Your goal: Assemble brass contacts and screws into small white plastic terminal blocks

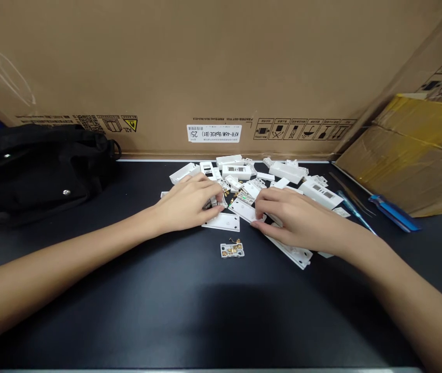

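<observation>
Bare forearms [50,295] reach in from both lower corners over a dark bench [189,326], the two hands apart but close, with a loose heap of white plastic parts [286,173] just beyond and between them. The left hand [185,203] closes its fingertips on a small part with brass bits [218,203], mostly hidden. The right hand [298,223] curls over a flat white plate [242,209]; whether it grips cannot be told. A long white strip [293,253] lies under that palm, a white cover [221,221] sits below the left fingertips, and a small plate with brass contacts [232,250] lies alone nearer the person. Tiny brass pieces could slip from a loose pinch and vanish into the heap. Pressing on the overlapping plates could shove the pile, and a wide sweep of the right wrist could catch the blue-handled screwdriver [394,213] lying off to that side.
</observation>
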The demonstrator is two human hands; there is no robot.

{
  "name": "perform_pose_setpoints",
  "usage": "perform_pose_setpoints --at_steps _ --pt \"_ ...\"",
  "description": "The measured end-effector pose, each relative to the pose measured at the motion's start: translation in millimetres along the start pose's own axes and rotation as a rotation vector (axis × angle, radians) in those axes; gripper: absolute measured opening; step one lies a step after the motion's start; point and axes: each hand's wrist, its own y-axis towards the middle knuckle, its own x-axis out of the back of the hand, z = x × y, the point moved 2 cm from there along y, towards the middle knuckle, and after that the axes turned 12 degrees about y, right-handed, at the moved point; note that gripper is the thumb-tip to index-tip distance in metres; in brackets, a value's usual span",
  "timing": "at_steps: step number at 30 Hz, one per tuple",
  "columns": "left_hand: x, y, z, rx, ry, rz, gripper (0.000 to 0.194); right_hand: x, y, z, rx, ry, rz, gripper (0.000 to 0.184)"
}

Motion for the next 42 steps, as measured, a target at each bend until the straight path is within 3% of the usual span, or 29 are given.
perform_pose_setpoints --at_steps 5,9,13,20,25,29,32,36,42 --pt "1.1 0 1 -0.002 -0.011 -0.110 0.020 4 3 0 -0.047 -0.022 -0.044 0.025" --pt "1.9 -1 0 -0.071 -0.095 -0.258 0.016 9 4 -2 -0.116 -0.028 -0.127 0.020" --pt "0.2 -2 -2 -0.135 -0.138 -0.332 0.018 8 4 -2 -0.113 -0.020 -0.119 0.020" --pt "2.6 0 -2 -0.066 -0.216 -0.331 0.025 4 4 3 -0.071 -0.083 -0.110 0.022" --pt "2.7 -1 -3 0.158 -0.640 -0.267 0.031 5 4 4 -0.038 -0.066 -0.139 0.024" --pt "5.7 -3 -13 0.160 -0.841 -0.263 0.029 6 4 6 -0.003 -0.052 -0.156 0.026" --pt "8.9 -4 -17 0.115 -0.768 -0.313 0.026 6 4 5 -0.006 -0.052 -0.156 0.025" --pt "8.5 -6 -12 0.048 -0.453 -0.416 0.018 2 6 -6 -0.068 -0.084 -0.181 0.021" --pt "-6.6 -13 -1 -0.056 -0.060 -0.447 0.015 -10 11 -18 -0.093 -0.136 -0.208 0.025"
